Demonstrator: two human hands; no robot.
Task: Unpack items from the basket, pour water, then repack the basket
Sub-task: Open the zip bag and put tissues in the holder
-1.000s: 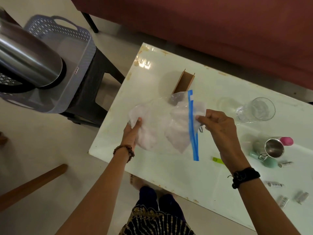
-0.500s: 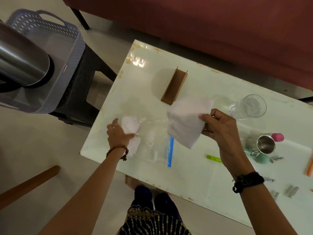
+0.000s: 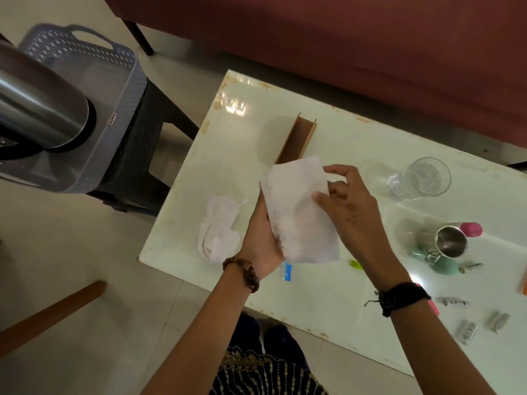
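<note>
tissue (image 3: 299, 215), a white folded sheet, is held above the desk (image 3: 328, 297) between both hands. the left hand (image 3: 261, 240) grips its lower left edge, fingers tucked under the sheet and out of sight, thumb side along the paper. the right hand (image 3: 346, 208) pinches the right edge of the sheet, thumb on top, the other fingers loosely curled above it.

just left of the left hand, a clear zip bag (image 3: 219, 226) with more white tissue inside lies flat near the desk's left edge; a bit of its blue zip strip (image 3: 286, 270) shows below the held sheet. behind the sheet stands an open brown cardboard box (image 3: 298, 138), partly hidden by the paper's top edge.

to the right, apart from the hands, a clear drinking glass (image 3: 420, 178) stands on the desk. nearer the right edge a steel cup (image 3: 450, 242) sits by a mint green bottle (image 3: 440, 262) and a pink cap (image 3: 472, 228). a small green piece (image 3: 356, 264) lies just below the right hand, and small silver items (image 3: 467, 330) lie scattered near the right forearm.

off the desk to the left, the grey basket (image 3: 114, 89) rests on a dark stool (image 3: 145, 149), with a steel flask (image 3: 40, 109) lying across it.
</note>
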